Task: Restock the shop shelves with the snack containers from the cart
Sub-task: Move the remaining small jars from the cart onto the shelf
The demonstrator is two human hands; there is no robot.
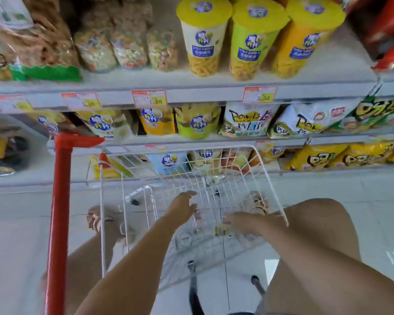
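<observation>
Both hands were lowered into the wire cart (268, 169) for stock; the left hand (183, 206) was open and empty, the right hand's (248, 222) grip could not be told.

I'm looking down into the white wire cart (268, 178), both arms reaching inside: my left hand (183, 206) is spread low over the mesh floor, and my right hand (248, 222) is near the cart's right wall, fingers down at a small blurred greenish item (222, 230) — I can't tell if it's gripped. Up on the top shelf (191, 93), three yellow-lidded snack containers (254, 39) stand side by side, with snack bags (197, 122) packed on the shelf below and the cart's red handle (59, 212) at my left.
</observation>
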